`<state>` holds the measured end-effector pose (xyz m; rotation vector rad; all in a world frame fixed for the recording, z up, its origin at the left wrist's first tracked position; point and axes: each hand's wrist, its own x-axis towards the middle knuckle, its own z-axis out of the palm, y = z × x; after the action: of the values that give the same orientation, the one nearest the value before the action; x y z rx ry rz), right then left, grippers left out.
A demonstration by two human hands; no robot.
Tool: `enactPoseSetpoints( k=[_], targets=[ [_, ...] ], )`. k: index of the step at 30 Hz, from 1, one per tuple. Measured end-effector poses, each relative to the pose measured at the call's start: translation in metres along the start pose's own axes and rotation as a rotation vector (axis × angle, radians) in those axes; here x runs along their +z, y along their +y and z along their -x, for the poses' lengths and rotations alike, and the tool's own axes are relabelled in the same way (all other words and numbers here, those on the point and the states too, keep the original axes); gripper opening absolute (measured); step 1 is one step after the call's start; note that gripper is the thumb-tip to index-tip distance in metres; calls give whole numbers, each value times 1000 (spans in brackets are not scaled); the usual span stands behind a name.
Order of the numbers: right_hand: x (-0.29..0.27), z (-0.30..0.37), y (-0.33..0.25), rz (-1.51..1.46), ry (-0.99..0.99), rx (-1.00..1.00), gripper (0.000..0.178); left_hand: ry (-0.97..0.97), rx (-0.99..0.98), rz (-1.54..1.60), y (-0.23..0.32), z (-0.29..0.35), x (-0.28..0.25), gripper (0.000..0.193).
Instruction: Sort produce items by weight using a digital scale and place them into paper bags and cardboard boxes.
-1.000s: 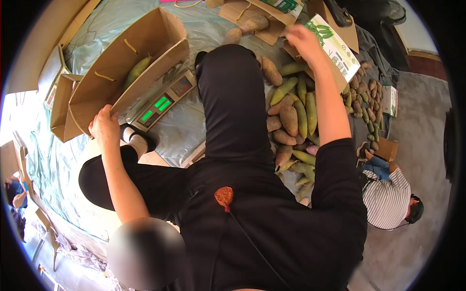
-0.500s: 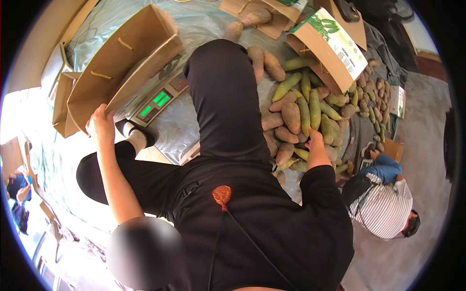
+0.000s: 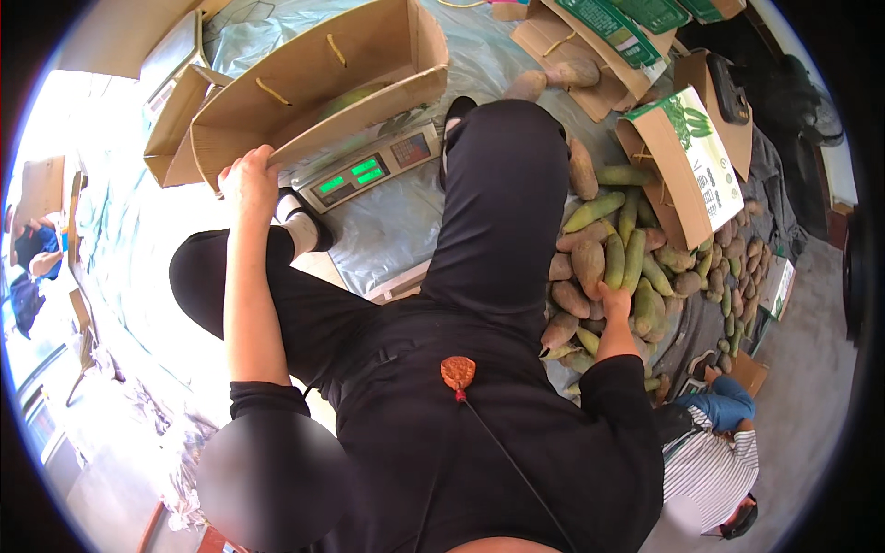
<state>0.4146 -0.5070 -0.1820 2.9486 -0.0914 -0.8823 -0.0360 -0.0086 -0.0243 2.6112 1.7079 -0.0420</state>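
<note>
At the near left corner of an open cardboard box (image 3: 318, 124), my left hand (image 3: 249, 184) has its fingers closed over the top edge. The box has yellow cord handles and stands on a digital scale (image 3: 369, 175) with a lit green display. Part of a green vegetable (image 3: 355, 98) shows inside. On my right, my right hand (image 3: 616, 302) reaches into a heap of long green radishes (image 3: 655, 275) and brown, soil-coated roots (image 3: 588, 264). Its fingers close at the near end of one green radish (image 3: 633, 259); they are partly hidden.
A printed carton (image 3: 687, 170) lies tilted over the heap's far side, with more cartons (image 3: 613, 37) behind. Plastic sheeting (image 3: 267, 46) covers the ground. Beyond the heap, at right, a person in a striped top (image 3: 710, 475) bends over. My knee (image 3: 507, 184) stands between scale and heap.
The whole view has shifted, so box, scale and heap appear farther right. More of the box's inside shows. Both hands stay at the same places, left on the box edge, right in the heap.
</note>
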Motion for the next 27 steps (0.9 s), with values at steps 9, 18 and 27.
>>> enactPoseSetpoints(
  k=[9,18,27],
  targets=[
    [-65,4,-83,-851,-171,-7,37,32,39,9,7,4,-4,12],
    [-203,144,-272,-703,-241,-1006,29,65,59,137,10,14,-14,11],
    [-167,275,-459,58,-299,-1529,50,47,63,98,7,6,-10,11]
  ],
)
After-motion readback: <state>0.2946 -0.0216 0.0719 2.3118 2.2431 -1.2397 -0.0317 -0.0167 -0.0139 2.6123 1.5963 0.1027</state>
